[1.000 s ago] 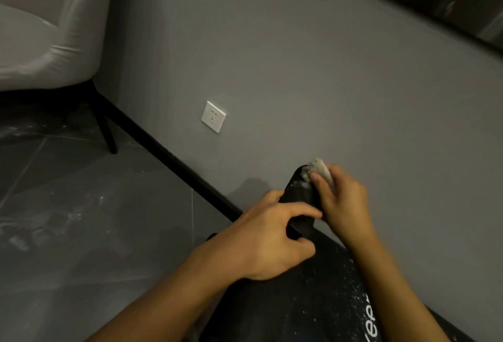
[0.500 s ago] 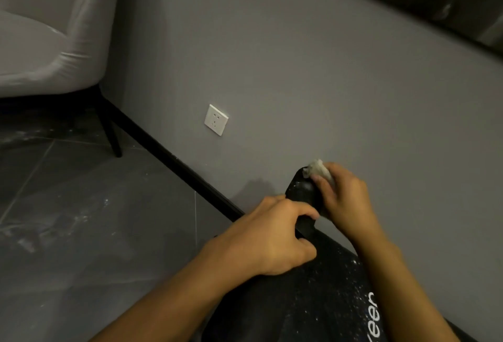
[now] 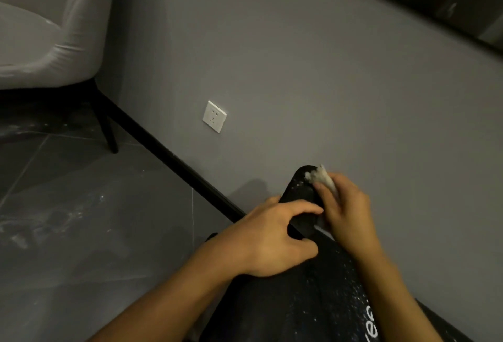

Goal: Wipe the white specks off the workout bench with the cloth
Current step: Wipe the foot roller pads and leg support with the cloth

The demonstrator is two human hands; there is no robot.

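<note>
Black padding of the workout bench (image 3: 313, 301), at 5 o'clock, is thick with white specks (image 3: 351, 295), so most of the wiping looks undone. Beyond, the left hand (image 3: 275, 243) curls its fingers round the bench's narrow neck. Farther, near 4 o'clock, the right hand (image 3: 345, 211) pinches the cloth (image 3: 319, 177) against the far tip.
</note>
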